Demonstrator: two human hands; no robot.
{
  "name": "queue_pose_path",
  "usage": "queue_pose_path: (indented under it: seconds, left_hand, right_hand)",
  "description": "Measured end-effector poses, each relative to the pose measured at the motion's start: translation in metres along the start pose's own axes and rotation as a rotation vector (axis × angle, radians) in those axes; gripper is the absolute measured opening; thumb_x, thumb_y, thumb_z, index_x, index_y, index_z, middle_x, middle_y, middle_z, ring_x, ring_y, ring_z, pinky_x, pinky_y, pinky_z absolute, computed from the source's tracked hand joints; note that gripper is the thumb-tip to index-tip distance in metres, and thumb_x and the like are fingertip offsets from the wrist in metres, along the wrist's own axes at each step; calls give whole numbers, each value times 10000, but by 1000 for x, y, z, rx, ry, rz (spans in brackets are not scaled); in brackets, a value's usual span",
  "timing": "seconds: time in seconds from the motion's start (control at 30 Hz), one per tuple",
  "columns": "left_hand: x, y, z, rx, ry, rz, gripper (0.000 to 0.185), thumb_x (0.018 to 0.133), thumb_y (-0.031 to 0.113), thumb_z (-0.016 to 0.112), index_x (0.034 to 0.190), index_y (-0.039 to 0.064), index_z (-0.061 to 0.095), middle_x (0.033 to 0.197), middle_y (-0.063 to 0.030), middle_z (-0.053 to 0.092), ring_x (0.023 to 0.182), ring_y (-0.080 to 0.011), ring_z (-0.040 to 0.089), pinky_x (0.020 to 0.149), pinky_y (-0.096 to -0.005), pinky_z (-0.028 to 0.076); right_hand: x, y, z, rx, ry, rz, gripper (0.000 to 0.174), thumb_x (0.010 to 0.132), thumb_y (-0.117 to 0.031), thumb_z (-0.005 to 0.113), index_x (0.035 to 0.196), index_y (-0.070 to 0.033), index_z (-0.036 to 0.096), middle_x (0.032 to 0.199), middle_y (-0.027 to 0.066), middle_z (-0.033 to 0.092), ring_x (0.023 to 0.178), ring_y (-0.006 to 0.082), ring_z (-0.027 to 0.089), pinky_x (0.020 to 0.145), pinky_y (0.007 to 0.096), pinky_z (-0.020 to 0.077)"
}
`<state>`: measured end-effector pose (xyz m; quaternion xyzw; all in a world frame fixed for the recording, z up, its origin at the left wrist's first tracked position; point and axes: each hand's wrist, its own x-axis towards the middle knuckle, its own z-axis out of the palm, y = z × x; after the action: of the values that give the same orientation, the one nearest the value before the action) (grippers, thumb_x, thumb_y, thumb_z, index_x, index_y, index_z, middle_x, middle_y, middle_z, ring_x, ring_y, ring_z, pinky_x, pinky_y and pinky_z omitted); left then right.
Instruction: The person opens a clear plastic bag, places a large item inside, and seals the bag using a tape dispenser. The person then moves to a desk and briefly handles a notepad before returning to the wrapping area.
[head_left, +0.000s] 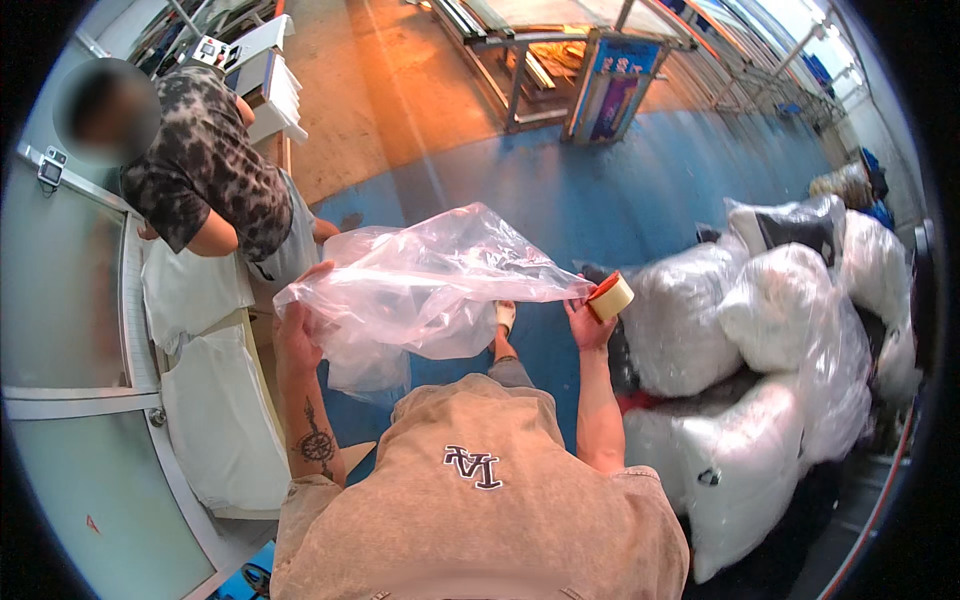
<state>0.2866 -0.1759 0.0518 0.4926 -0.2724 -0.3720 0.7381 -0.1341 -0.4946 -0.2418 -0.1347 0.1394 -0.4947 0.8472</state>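
Note:
A large clear plastic bag (427, 277) is stretched, crumpled, between my two hands at about waist height. My left hand (301, 322) grips its left end, with the fingers partly hidden behind the film. At its right end, my right hand (589, 319) pinches the plastic's gathered corner and also holds a roll of tape (611, 297), cream-coloured with a red-orange core. Part of the bag hangs below, over the blue floor (480, 360).
Filled clear plastic bags (772, 307) with white contents are piled at my right. A co-worker (217, 165) stands at the left by a table with white fabric pieces (217, 412). A metal-framed workbench (517, 82) stands ahead; a frosted glass door (90, 465) is at far left.

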Motion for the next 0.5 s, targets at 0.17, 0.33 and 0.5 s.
queue_pose_path:
  seconds: [0.17,0.33,0.5]
  left_hand:
    - [54,-3,-3,1,178,145,634,1022,457,555,1399,-52,531,1331,-149,611,1159,-250,635,973,-394,540]
    - [79,-7,13,124,196,272,471,950,268,696,1299,-45,646,1276,-169,675,1101,-185,652,957,-336,521]
    - [103,-19,12,547,69,38,331,892,134,752,1179,-32,736,1047,-74,729,926,-116,648,859,-274,512]
  right_hand:
    - [152,-50,77,4,-420,31,677,839,-502,732,1354,-84,600,1389,90,615,1435,325,433,1207,586,283]
    - [283,-101,190,-105,-485,1,741,786,-516,813,1313,-69,544,1280,90,542,1291,290,502,1189,490,332]
    - [372,-139,308,-197,-654,-46,520,936,-383,616,1310,-29,545,1220,116,572,1225,294,527,1151,485,378]
